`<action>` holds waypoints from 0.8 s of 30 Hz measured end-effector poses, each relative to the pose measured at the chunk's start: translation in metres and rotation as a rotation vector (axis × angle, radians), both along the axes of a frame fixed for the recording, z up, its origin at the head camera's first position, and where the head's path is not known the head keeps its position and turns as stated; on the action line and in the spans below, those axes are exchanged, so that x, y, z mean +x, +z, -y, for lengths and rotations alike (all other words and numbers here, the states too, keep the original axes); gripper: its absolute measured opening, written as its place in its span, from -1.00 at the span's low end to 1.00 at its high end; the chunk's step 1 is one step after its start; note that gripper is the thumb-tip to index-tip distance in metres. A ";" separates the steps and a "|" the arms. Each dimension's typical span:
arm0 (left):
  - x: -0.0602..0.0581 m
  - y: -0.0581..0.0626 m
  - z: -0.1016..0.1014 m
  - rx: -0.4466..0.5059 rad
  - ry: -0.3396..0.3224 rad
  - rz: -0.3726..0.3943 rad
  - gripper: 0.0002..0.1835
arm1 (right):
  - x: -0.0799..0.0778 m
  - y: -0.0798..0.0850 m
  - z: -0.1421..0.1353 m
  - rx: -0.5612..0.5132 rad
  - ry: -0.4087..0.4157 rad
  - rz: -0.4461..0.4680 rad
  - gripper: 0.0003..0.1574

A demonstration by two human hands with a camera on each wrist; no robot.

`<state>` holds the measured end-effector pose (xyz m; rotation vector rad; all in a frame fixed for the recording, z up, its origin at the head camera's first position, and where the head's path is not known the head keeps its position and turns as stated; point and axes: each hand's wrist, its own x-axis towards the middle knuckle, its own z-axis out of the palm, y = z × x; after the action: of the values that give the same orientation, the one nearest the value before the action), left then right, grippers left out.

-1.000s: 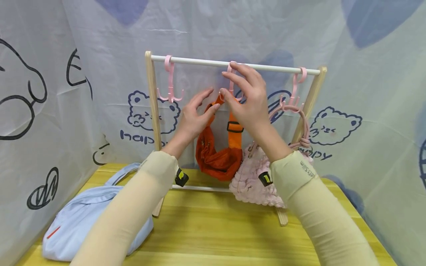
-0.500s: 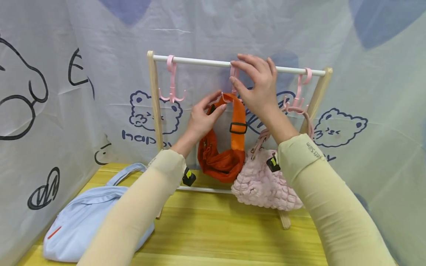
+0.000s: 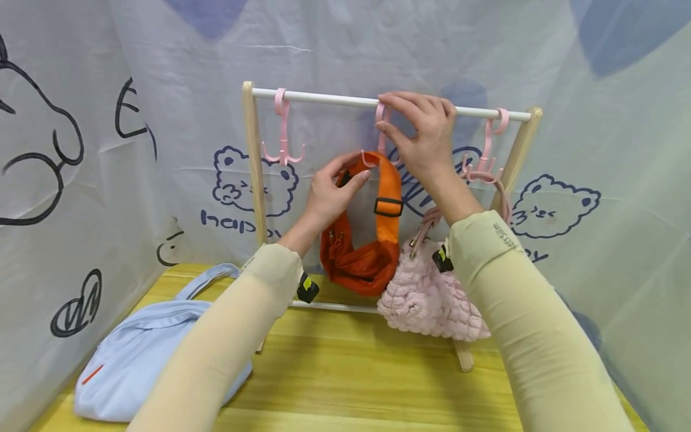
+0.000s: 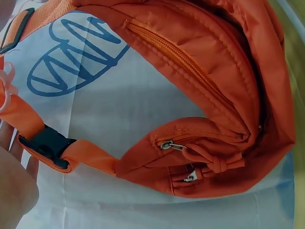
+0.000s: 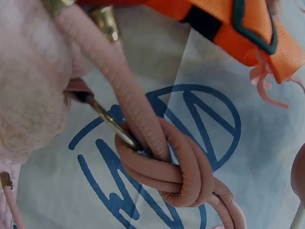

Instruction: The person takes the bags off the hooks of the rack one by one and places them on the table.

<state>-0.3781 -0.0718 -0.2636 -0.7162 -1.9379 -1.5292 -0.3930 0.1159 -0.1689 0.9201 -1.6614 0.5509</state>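
Observation:
An orange waist bag (image 3: 358, 264) hangs by its strap from a prong of the middle pink hook (image 3: 381, 143). My left hand (image 3: 330, 191) holds the strap near its black buckle (image 4: 46, 147), fingers behind and thumb in front. Higher up, my right hand (image 3: 426, 135) pinches the upper part of that hook with thumb and index finger, just below the white rail (image 3: 335, 99). In the left wrist view the bag's zips and looped strap show from close by. Only a small part of the right hand appears at the right wrist view's edge.
A pink puffy bag (image 3: 426, 300) hangs by a knotted handle (image 5: 167, 167) from the right pink hook (image 3: 487, 144). Another pink hook (image 3: 283, 132) is on the rail's left end. A pale blue bag (image 3: 146, 342) lies on the wooden table (image 3: 335, 372) at left.
My right hand has moved from the strap's top to the upper hook, slightly right and up. The strap now sits on the hook's prong. My left hand stays by the buckle.

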 end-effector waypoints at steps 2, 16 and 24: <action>0.001 0.000 0.000 -0.007 -0.005 -0.004 -0.52 | 0.000 0.000 -0.002 0.000 -0.005 0.013 -0.48; 0.002 0.009 -0.004 -0.006 0.058 -0.035 -0.71 | 0.004 0.006 -0.006 0.026 -0.028 0.105 -0.47; 0.005 0.007 0.002 0.011 0.005 -0.057 -0.76 | 0.006 0.006 -0.005 0.035 -0.017 0.132 -0.49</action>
<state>-0.3735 -0.0738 -0.2562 -0.7418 -1.8874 -1.4992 -0.3874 0.1208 -0.1628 0.9102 -1.8009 0.5829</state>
